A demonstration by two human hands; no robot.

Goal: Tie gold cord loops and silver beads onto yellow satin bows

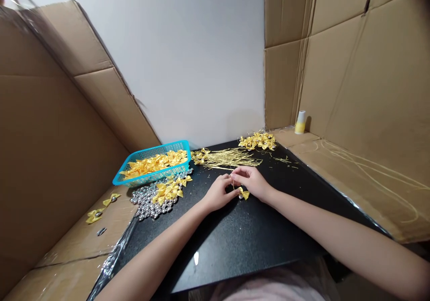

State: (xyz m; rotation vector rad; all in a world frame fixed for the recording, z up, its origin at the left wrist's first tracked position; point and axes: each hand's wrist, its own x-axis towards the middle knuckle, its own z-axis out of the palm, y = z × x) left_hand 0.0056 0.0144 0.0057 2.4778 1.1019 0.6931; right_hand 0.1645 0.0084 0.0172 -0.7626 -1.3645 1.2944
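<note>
Over the middle of the black table (235, 247), both my hands meet around a small yellow ribbon bow (246, 195) with a silver bead at its centre. My left hand (220, 193) is closed, its fingers pinching at the bow's left side. From the right, my right hand (251, 181) has thumb and fingers pinched together above the bow, at a thin gold tie (234, 184) that runs down toward it. Just beyond the hands lies a spread of gold twist ties (231, 157). Fingers partly hide where the tie meets the bow.
A blue basket (117, 175) of yellow bows stands at the left. In front of it are silver beads (148, 202) with loose bows (168, 191) on top. A pile of beaded bows (257, 140) sits at the back. Cardboard walls flank both sides; a thread cone (300, 122) stands right.
</note>
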